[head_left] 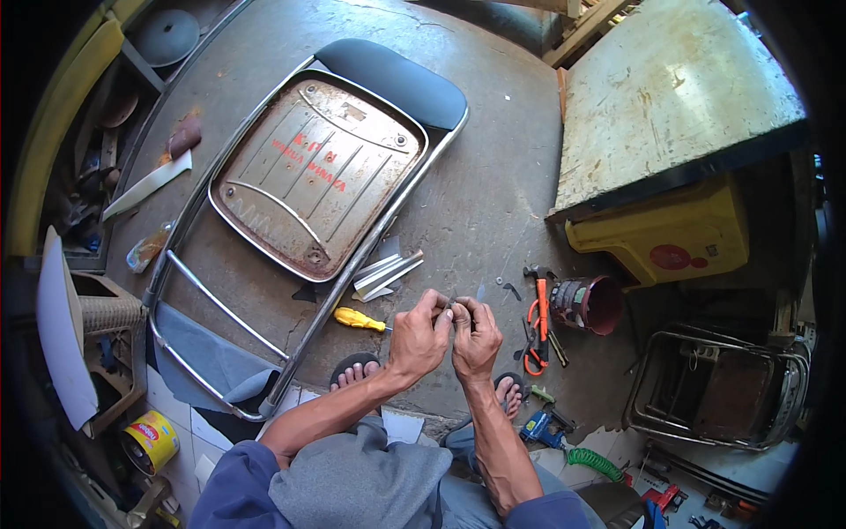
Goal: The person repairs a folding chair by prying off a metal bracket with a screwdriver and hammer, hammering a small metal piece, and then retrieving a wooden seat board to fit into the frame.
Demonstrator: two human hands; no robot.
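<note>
My left hand (419, 344) and my right hand (476, 344) meet at the fingertips, pinched on a small thing too hidden to make out. Just left of them lies a yellow-handled screwdriver (354, 317), with bent silver strips (388, 271) above it. A folded metal chair (313, 176) lies at upper left, its rusty pan marked with red lettering and its dark padded back (392, 75) at the top. Right of my hands are an orange-handled hammer (541, 317), orange-gripped cutters (530, 348) and a stained can (589, 304).
A worn table (670, 97) stands at upper right above a yellow container (661, 234). Another folded chair (718, 379) is at right. A nail gun (538, 428) with green hose lies lower right. At left are a white board (62, 326), a yellow tin (150, 441) and grey sheeting (198, 348).
</note>
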